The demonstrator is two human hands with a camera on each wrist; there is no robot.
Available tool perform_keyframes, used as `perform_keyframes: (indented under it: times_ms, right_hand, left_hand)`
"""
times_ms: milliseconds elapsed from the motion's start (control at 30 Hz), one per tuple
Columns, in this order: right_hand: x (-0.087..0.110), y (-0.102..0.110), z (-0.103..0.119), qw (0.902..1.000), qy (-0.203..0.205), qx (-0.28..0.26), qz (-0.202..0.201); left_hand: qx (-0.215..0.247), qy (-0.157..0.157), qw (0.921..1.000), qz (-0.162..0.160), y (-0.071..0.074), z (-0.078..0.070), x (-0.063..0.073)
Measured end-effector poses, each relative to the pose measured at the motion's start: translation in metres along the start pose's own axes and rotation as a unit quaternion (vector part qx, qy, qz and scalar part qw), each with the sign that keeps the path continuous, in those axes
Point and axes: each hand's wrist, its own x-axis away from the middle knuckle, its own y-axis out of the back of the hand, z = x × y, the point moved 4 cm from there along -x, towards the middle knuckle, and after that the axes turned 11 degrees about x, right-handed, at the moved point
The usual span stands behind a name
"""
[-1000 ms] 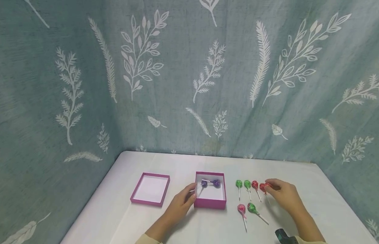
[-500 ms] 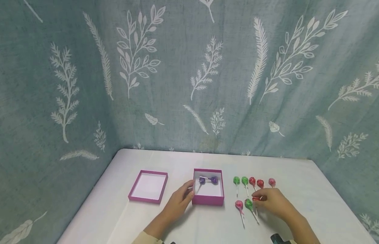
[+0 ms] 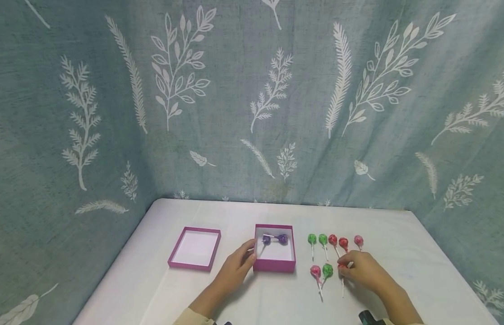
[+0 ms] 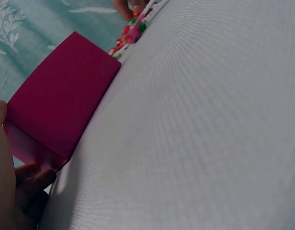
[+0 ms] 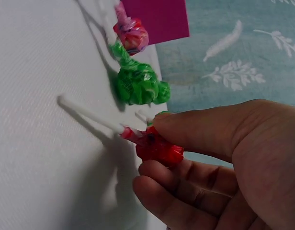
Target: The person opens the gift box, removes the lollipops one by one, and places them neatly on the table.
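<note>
My right hand (image 3: 363, 269) pinches a red-wrapped lollipop (image 5: 159, 148) between thumb and fingers, its white stick pointing toward the table front. Left of it in the head view lie a green lollipop (image 3: 327, 270) and a pink one (image 3: 315, 271), close together. Behind them runs a back row: two green lollipops (image 3: 312, 239), two red ones (image 3: 332, 239) and a pink one (image 3: 358, 240). My left hand (image 3: 235, 266) rests against the left side of an uncovered magenta box (image 3: 274, 265), thumb near the front corner. Two purple lollipops (image 3: 283, 239) lie inside the box.
A magenta lid (image 3: 189, 267) lies with its white inside up, left of the box. White cloth covers the table (image 3: 154, 243). A green curtain (image 3: 231, 113) with white leaf prints hangs behind and at the sides.
My right hand has moved from the back row toward the front with a red lollipop. The front green lollipop has shifted left and swung its stick toward the pink one. My left hand stays at the box.
</note>
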Motion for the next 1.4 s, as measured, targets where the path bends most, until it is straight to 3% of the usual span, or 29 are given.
perform_keyframes:
  times_ms: [400,633,800,1133,1300,1400]
  right_hand:
    - [-0.005,-0.001,-0.001,0.9998,0.008,-0.014,-0.007]
    - [-0.011,0.021,0.012,0.9973,0.041,0.016,-0.059]
    - [-0.023,0.027,0.040,0.9944,0.076,0.016,-0.073]
    - [-0.046,0.017,0.117,0.9868,0.147,-0.007,-0.068]
    - [-0.057,0.008,0.140,0.9865,0.147,0.002,-0.072]
    - [-0.065,0.001,0.146,0.9852,0.135,0.045,-0.096]
  left_hand:
    - [-0.004,-0.004,1.0000,-0.003,0.001,-0.001,0.000]
    - [-0.009,-0.010,0.9999,-0.003,0.002,-0.002,0.001]
    - [-0.010,-0.012,0.9999,-0.006,0.002,-0.002,0.000]
    - [-0.003,-0.002,1.0000,-0.002,0.001,-0.002,0.000]
    - [-0.004,0.005,1.0000,-0.001,0.001,0.001,0.001]
    - [-0.008,0.013,0.9999,0.003,0.000,0.003,0.001]
